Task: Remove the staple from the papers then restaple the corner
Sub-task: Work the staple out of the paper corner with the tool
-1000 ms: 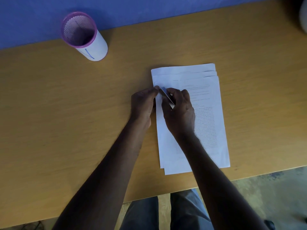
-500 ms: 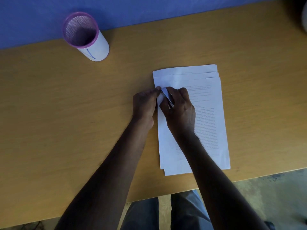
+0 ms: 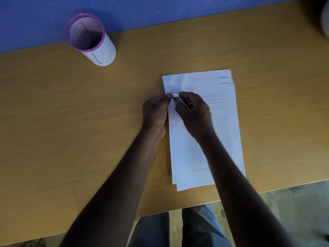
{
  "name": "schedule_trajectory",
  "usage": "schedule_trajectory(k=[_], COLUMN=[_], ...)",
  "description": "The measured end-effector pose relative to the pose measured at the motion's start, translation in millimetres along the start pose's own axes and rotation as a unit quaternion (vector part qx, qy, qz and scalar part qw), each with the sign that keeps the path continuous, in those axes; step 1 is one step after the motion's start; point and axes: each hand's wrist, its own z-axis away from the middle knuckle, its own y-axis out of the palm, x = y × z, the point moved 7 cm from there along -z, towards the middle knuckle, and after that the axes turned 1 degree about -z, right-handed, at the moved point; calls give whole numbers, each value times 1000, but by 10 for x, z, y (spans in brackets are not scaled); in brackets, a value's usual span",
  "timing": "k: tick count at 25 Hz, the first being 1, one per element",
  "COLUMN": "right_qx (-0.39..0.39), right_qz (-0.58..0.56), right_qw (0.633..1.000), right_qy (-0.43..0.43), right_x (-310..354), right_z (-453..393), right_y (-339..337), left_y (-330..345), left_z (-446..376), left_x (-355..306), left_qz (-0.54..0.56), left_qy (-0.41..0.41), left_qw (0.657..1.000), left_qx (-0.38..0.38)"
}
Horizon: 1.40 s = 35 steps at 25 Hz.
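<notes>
A stack of printed white papers (image 3: 224,125), its sheets fanned slightly apart at the top, lies on the wooden desk (image 3: 71,122). My left hand (image 3: 155,111) rests at the stack's left edge, its fingertips pinching or pressing the top sheet's upper left corner. My right hand (image 3: 194,114) is closed on a small flat metal tool (image 3: 179,100), whose tip sits at that same corner, right beside my left fingertips. The staple itself is too small to make out.
A white pen holder (image 3: 89,38) with a purple mesh rim stands at the back left of the desk, against the blue wall. The desk's near edge runs just below the papers, with my legs and the floor beyond. A pale object (image 3: 325,18) shows at the top right edge.
My right hand has turned the metal tool a little, so its tip now shows at the corner next to my left fingertips. Both hands stay at the same corner of the papers.
</notes>
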Motion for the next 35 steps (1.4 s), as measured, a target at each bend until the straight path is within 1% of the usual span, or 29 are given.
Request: schedule_trajectory(k=[7,9,14,20,22,24,26,30,32,34,35], right_qx=[24,21,39,32,32,35,44,78,98,97,91], right_qz=[-73,-70,-23,-9,-25,-73,-148,-287,-367,-430,-447], right_qw=[996,997,999,999,999,996,985,944,907,867,855], right_qy=[38,40,11,1,14,42,80,143,184,232,248], right_x=[4,5,29,11,4,-17,-37,-52,-47,-67,-79], right_z=[-38,-75,-57,-71,-62,-53,-36,17,50,83,98], right_y=[-57,-96,-98,-89,-99,-121,-141,-131,-89,-69,-69], left_y=[29,24,2,-12,-5,12,22,11,4,4,-1], left_z=[-33,-23,-3,16,17,34,46,47,20,4,-6], left_x=[23,30,15,11,11,-11,-29,-42,-32,-26,-17], left_qz=[14,12,-1,4,13,16,17,15,-8,-15,-11], left_qy=[-4,-3,-17,1,19,27,22,14,17,22,23], left_qw=[999,999,1000,1000,1000,999,1000,1000,1000,1000,1000], left_qx=[30,31,11,-2,2,8,7,5,7,12,10])
